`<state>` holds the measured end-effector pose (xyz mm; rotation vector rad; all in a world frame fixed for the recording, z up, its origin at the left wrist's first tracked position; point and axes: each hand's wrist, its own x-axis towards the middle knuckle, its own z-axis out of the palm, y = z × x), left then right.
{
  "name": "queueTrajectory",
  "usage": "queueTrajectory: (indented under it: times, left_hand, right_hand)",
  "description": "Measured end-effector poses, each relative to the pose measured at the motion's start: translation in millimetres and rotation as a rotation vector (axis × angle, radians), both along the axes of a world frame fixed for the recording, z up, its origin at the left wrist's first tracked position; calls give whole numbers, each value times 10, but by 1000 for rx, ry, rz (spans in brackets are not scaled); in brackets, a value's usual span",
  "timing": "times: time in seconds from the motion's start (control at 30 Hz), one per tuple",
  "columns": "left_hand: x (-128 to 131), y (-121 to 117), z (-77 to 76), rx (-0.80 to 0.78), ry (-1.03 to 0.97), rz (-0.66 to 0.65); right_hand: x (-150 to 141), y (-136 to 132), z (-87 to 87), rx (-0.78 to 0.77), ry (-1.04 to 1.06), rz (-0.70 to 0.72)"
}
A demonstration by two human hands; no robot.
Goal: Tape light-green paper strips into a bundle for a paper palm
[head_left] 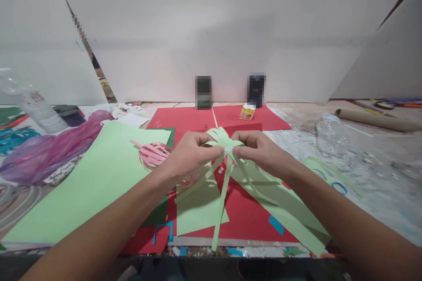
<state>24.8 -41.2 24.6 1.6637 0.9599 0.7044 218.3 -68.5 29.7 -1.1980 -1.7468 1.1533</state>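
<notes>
Both my hands meet above the red paper sheet [245,217] at the table's middle. My left hand [191,153] and my right hand [260,149] pinch a bunch of light green paper strips [224,184] where the strips cross. Loose strip ends fan upward behind my fingers and hang down toward the table's near edge. A pink paper-strip ball [152,154] lies just left of my left hand, on a large light green sheet [89,189].
A small yellow glue jar [247,112] stands at the back of the red sheet. A clear plastic bottle [332,134] lies at the right, another bottle [36,105] at the far left. Purple plastic [49,149] lies at left, a cardboard tube [376,119] at far right. White boards wall the back.
</notes>
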Motion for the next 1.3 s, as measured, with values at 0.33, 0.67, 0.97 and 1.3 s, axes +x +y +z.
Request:
queueTrajectory:
  times: [0.33,0.67,0.97,1.3]
  left_hand:
    - [31,6,29,638,32,368]
    - [107,-125,-56,1310,245,359]
    - [115,-146,1,1209,190,348]
    - [87,-132,21,1152,269,299]
  right_hand:
    - [-17,30,-35,56,57,-191]
    - [-148,-61,-101,271,140,-262]
    - [-204,-106,-90,462,48,-322]
    - [-196,-131,-47,476,-138,-305]
